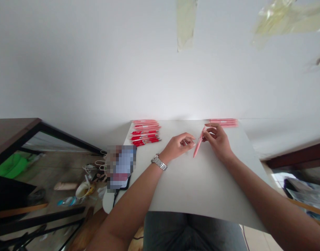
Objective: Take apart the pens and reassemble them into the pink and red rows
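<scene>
A pink pen [198,143] is pinched between the thumb and fingers of my right hand [217,140], its lower end slanting down to the left above the white table. My left hand [178,146], with a metal watch on its wrist, is just left of the pen. Its fingers are loosely curled, the fingertips a little apart from the thumb, and I see nothing held in them. At the table's back left lies a row of pens [145,126], pink ones behind and red ones with clear parts in front. More pink pens [224,122] lie at the back right, behind my right hand.
The white table [191,188] stands against a wall. A phone [122,169], its screen blurred out, with a cable, is at the left edge. A dark-framed table [16,134] stands farther left, with cables, a cup [83,190] and other clutter on the floor.
</scene>
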`<state>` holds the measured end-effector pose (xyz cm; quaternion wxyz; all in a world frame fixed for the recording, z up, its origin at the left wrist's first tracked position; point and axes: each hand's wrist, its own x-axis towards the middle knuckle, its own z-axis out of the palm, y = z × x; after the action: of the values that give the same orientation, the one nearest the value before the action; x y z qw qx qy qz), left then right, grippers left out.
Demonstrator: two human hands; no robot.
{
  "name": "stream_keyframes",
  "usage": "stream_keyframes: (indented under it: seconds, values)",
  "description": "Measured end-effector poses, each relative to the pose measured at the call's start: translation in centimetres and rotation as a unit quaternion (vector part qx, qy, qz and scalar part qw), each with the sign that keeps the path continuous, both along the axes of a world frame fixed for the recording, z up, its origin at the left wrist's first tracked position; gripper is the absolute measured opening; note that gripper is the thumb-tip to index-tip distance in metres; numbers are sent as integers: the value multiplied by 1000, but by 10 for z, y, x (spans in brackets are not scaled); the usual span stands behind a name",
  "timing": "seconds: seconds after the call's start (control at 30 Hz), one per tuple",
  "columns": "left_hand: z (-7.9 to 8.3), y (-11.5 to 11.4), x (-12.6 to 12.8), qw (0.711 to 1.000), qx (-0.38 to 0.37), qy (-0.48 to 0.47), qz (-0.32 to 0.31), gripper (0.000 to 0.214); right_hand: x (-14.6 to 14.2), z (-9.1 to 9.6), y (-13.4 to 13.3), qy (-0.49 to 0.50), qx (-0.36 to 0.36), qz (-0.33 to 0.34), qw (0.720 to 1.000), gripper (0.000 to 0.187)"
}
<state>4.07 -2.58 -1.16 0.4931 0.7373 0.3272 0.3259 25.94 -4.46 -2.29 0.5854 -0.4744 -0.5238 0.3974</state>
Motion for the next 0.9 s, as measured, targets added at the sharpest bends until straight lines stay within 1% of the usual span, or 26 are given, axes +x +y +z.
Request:
stream_keyframes:
  seconds: [0.17, 0.3, 0.5, 0.7, 0.9]
  values:
    - [1, -4, 3, 1000, -7, 23, -14, 35, -2, 0, -1, -2, -3, 8, 1000, 46]
    - [1, -2, 3, 1000, -24, 8, -16, 39, -2, 0, 0, -3, -5, 9, 1000, 44]
    - [4, 1, -1, 998, -51, -8, -37, 42, -4, 5, -1, -4, 3, 3, 1000, 41]
    - [3, 1, -2, 998, -50, -6, -37, 42, -6, 8, -1, -2, 9, 4, 1000, 40]
    - [2, 2, -1, 999, -37, -2, -25, 40, -4, 7, -2, -14, 10, 0, 1000, 43]
